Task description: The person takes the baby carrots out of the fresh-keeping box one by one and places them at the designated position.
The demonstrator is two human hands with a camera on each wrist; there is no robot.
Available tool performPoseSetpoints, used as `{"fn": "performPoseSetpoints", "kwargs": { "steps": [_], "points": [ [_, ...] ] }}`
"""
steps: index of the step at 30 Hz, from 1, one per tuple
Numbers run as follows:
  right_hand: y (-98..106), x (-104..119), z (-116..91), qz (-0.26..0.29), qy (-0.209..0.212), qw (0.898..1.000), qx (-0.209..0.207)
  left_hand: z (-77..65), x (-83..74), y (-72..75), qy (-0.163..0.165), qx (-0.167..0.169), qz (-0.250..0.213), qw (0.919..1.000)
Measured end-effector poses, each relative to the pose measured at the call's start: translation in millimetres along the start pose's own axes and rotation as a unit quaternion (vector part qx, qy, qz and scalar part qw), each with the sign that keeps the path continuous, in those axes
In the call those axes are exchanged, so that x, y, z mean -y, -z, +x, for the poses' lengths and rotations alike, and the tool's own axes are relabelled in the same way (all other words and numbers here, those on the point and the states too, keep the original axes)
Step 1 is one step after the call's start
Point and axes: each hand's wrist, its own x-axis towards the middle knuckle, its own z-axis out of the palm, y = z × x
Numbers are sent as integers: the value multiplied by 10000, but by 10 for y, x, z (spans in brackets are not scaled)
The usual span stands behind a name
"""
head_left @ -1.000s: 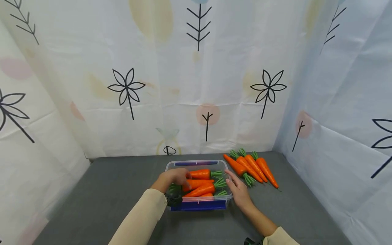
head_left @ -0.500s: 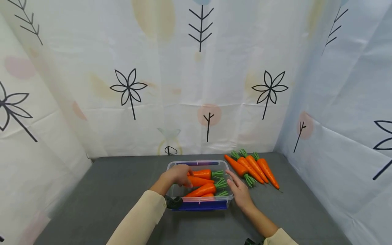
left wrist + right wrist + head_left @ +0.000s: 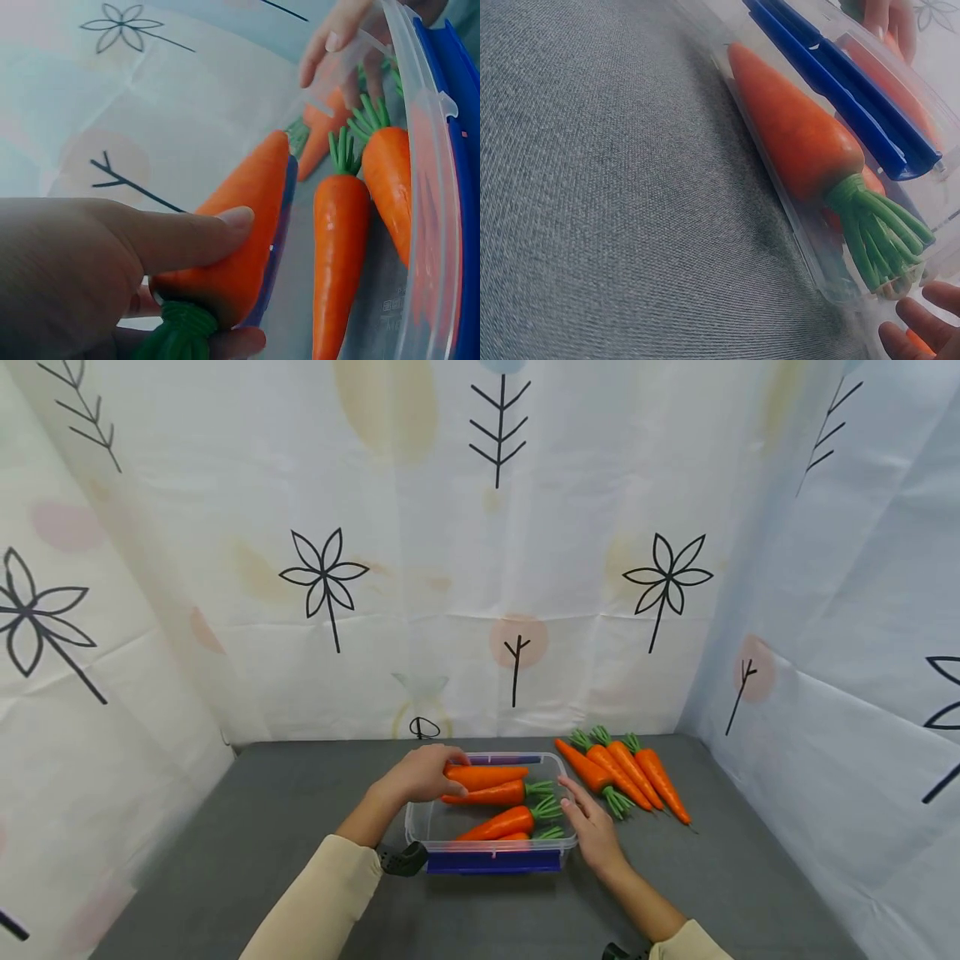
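Observation:
My left hand (image 3: 423, 774) pinches an orange carrot (image 3: 491, 776) near its green-topped end, thumb on one side and fingers on the other. In the left wrist view this carrot (image 3: 255, 176) points away from the palm. It is over the back part of a clear plastic box (image 3: 450, 845) with blue clasps. Inside lie several other carrots, one (image 3: 495, 794) just in front of the held one and another (image 3: 498, 824) nearer the front wall. My right hand (image 3: 596, 835) rests its extended fingers at the box's right side.
Several carrots (image 3: 660, 783) with green tops lie bunched on the grey tabletop (image 3: 322, 802), behind and right of the box. White patterned cloth (image 3: 450, 560) rises at the back and on both sides.
My left hand has raised the carrot and moved it toward the back of the box, past another carrot that now shows in front. The right hand keeps its place beside the box.

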Motion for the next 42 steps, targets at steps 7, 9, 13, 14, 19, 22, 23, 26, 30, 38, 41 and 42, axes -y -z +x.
{"fn": "performPoseSetpoints", "kwargs": {
  "steps": [7,9,13,14,19,22,23,26,30,38,41,42],
  "points": [
    [-5,-38,7,104,-140,9998,20,-148,154,-6,-97,-482,-748,9960],
    [-4,-47,6,109,-114,9999,8,-217,182,-6,-105,-663,-1104,9916],
    [1,-51,4,101,-93,9999,11,-317,258,-23,-2,-1069,-1827,9773],
    [2,-51,4,102,-91,9999,5,-331,285,-32,12,-1176,-1982,9731],
    [5,-54,8,128,-47,9999,-10,-372,449,-99,220,-1844,-2565,9485],
    [2,-57,9,132,-25,9999,12,-406,551,-132,377,-2280,-2801,9318],
    [1,-57,7,140,-35,9999,11,-419,584,-142,438,-2407,-2847,9269],
    [-4,-60,2,113,-54,9999,-3,-447,694,-182,682,-2781,-2933,9121],
    [-11,-69,-1,112,-64,9999,-17,-482,843,-265,1022,-3195,-2950,8947],
    [-13,-84,9,98,-102,9999,-28,-533,1156,-476,1614,-3574,-2562,8835],
    [-9,-80,12,147,-107,9998,10,-543,1247,-545,1806,-3539,-2334,8875],
    [-7,-76,13,164,-105,9998,19,-543,1273,-565,1878,-3514,-2275,8885]
  ]
}}
